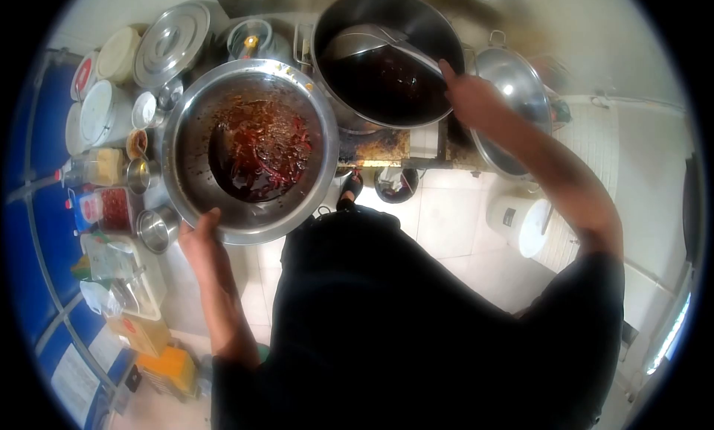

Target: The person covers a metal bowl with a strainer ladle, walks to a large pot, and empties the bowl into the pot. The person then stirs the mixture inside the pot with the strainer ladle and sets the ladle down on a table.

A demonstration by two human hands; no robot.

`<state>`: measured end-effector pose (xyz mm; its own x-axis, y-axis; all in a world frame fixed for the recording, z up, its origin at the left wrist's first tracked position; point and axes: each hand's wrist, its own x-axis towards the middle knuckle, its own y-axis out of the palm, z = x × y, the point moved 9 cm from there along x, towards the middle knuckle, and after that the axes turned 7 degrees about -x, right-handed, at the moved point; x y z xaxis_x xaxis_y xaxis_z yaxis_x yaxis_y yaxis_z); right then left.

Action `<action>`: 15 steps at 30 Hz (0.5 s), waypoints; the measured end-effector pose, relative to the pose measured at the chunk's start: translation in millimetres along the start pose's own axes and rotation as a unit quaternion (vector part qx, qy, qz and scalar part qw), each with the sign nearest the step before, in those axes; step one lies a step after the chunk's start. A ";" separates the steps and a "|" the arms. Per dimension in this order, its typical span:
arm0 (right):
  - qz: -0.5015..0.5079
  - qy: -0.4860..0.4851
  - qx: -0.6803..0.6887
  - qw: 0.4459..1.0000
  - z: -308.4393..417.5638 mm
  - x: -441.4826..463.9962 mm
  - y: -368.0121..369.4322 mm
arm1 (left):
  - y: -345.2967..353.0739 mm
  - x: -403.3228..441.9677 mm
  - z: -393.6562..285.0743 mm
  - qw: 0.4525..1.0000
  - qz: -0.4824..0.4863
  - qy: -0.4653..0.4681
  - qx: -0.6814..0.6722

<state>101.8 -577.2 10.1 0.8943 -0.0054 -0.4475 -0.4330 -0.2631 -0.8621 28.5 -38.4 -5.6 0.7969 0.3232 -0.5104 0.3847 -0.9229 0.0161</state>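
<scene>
My left hand grips the near-left rim of a wide metal bowl, thumb over the edge. Inside the bowl lies a dark, oily red mixture with what look like dried chillies, and it coats part of the wall. My right hand is closed around the handle of a wide metal skimmer. Its broad head is inside a large deep pot, at the far left side; I cannot make out holes in it. Dark liquid with a few shiny spots shows in the pot.
Right of the pot stands a shiny metal basin. To the left are a large metal lid, white tubs, small metal cups and a clear container of red stuff. A white bucket and a dark bin stand low down.
</scene>
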 end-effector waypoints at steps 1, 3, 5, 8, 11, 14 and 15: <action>0.002 -0.003 0.001 1.000 -1.1 11.2 10.8 | 0.6 -1.0 -0.6 1.000 -0.001 0.004 -0.002; -0.082 -0.047 -0.073 0.993 5.4 32.4 19.2 | 1.6 -2.5 -2.2 1.000 -0.004 0.007 -0.003; -0.100 -0.065 -0.104 0.987 15.4 47.6 28.4 | 3.4 -5.7 -1.6 1.000 -0.005 -0.006 -0.009; -0.117 -0.064 -0.136 0.982 25.6 67.5 33.4 | 3.1 -8.4 -0.1 0.999 -0.035 -0.017 -0.005; -0.079 -0.030 -0.077 0.993 9.4 84.1 32.4 | 0.3 -5.1 7.6 1.000 -0.023 -0.017 -0.004; 0.128 -0.045 -0.005 0.991 -13.5 92.6 23.6 | 5.0 -12.6 4.8 0.999 -0.040 -0.027 0.000; 0.195 -0.228 -0.150 0.942 -16.0 99.2 52.8 | 4.0 -11.3 6.4 0.999 -0.040 -0.027 -0.003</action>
<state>169.4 -607.0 -76.0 0.5032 0.2381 -0.8307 -0.6058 -0.5883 -0.5356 18.0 -47.1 -5.2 0.7378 0.3837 -0.5553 0.4482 -0.8937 -0.0220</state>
